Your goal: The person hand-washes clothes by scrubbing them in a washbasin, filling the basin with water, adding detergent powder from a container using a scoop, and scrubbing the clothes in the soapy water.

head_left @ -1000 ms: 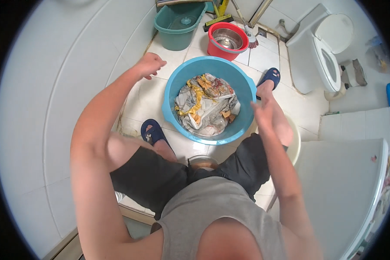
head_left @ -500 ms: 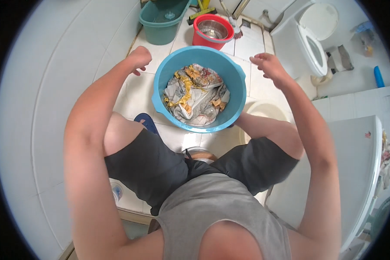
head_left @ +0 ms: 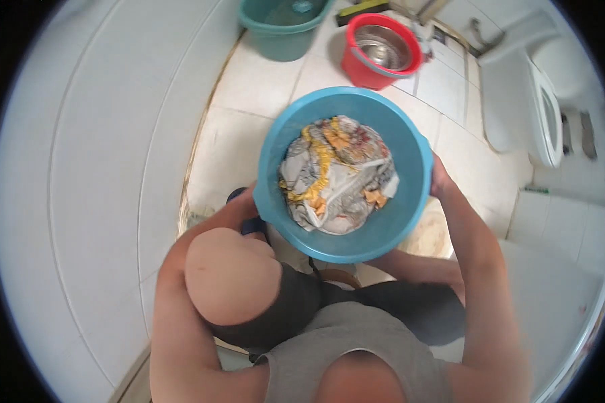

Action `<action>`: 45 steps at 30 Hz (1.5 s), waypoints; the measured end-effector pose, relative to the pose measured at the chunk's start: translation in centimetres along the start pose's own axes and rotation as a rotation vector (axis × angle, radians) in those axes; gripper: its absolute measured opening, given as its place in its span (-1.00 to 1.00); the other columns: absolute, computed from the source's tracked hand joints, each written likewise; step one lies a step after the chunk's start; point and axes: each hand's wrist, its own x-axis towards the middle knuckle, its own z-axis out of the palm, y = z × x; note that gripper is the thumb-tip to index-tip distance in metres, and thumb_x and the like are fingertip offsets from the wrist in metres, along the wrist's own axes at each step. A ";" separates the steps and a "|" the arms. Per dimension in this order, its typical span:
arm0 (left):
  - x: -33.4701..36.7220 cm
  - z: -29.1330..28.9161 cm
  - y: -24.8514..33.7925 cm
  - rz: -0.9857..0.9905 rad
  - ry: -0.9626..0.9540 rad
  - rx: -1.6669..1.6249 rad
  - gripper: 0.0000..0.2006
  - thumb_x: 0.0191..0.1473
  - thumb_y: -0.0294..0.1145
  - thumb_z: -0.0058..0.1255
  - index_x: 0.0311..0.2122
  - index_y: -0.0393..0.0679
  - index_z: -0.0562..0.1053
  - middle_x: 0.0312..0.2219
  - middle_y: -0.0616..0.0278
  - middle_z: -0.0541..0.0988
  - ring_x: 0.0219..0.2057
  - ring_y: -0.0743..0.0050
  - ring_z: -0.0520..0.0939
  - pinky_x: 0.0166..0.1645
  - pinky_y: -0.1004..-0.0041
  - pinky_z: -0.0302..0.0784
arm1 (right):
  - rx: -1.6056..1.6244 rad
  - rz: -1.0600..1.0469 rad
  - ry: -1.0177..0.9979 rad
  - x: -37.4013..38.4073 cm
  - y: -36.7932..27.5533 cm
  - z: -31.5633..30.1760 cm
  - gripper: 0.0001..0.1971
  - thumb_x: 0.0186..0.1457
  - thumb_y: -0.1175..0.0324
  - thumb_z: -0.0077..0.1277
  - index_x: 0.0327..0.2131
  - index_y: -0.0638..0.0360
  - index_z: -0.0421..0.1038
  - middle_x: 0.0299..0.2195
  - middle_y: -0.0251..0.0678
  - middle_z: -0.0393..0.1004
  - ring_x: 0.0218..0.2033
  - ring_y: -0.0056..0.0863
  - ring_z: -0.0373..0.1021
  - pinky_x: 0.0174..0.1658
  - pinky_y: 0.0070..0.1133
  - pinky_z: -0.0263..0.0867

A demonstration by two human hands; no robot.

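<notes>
A round blue basin point(head_left: 410, 228) is in front of my lap. Inside it lies a heap of wet-looking printed fabric point(head_left: 336, 171), white and grey with yellow and orange patches. At the basin's left side, my left hand point(head_left: 247, 203) grips the handle, its fingers largely hidden by the wall. My right hand point(head_left: 440, 177) holds the opposite side by the rim, with its fingertips tucked out of sight. How far the basin's bottom is above the floor, I cannot tell.
Beyond the basin stand a red mop bucket point(head_left: 376, 74) with a metal spinner and a green tub point(head_left: 282, 43). A toilet point(head_left: 551, 121) is at the far right. Something cream-coloured point(head_left: 431, 232) shows beside the basin's right edge. A white tiled wall point(head_left: 107, 154) runs along the left.
Both hands have come down from the air beside the basin and taken hold of its two sides. The basin looks larger and nearer, and the view has shifted.
</notes>
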 end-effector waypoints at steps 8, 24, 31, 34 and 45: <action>3.1 5.1 0.8 -0.248 0.075 -0.491 -0.43 0.31 0.12 -0.13 0.19 -0.15 0.40 0.06 0.04 0.56 -0.02 0.07 0.62 0.06 0.12 0.56 | 0.087 0.090 0.033 8.2 2.5 2.1 -0.43 0.41 -0.01 -0.28 0.12 0.31 0.44 -0.10 -0.11 0.59 -0.14 -0.28 0.54 -0.03 -0.40 0.47; 5.7 -4.9 5.8 -0.278 0.109 -0.617 -0.47 0.32 0.10 -0.11 0.14 -0.14 0.43 0.01 0.10 0.57 -0.08 0.16 0.62 0.02 0.19 0.57 | 0.177 0.207 0.144 5.4 10.8 9.0 -0.52 0.39 0.11 -0.25 0.03 0.33 0.48 -0.16 -0.12 0.60 -0.21 -0.31 0.55 -0.15 -0.42 0.50; 5.3 -4.7 7.0 -0.240 0.149 -0.630 -0.49 0.32 0.09 -0.10 0.11 -0.13 0.45 -0.01 0.13 0.58 -0.10 0.19 0.63 0.00 0.22 0.57 | 0.093 0.216 0.269 0.2 10.2 4.4 -0.56 0.38 0.16 -0.23 -0.01 0.34 0.50 -0.19 -0.12 0.60 -0.24 -0.33 0.55 -0.20 -0.43 0.51; 3.0 -5.4 9.0 -0.248 0.386 -0.554 -0.50 0.32 0.09 -0.10 0.10 -0.13 0.46 -0.02 0.14 0.58 -0.11 0.21 0.63 -0.01 0.23 0.57 | -0.023 0.126 0.509 -0.8 4.1 -2.0 -0.58 0.38 0.18 -0.23 -0.03 0.34 0.51 -0.20 -0.12 0.60 -0.25 -0.33 0.55 -0.22 -0.44 0.51; -7.0 0.0 29.5 0.065 0.609 0.367 -0.80 0.25 -0.29 0.04 -0.23 -0.18 0.59 -0.34 0.35 0.63 -0.33 0.59 0.60 -0.20 0.50 0.55 | -0.900 -0.617 0.077 -6.7 -5.9 18.5 -0.67 0.13 0.19 0.20 -0.18 0.28 0.60 -0.35 -0.19 0.65 -0.32 -0.44 0.56 -0.17 -0.48 0.45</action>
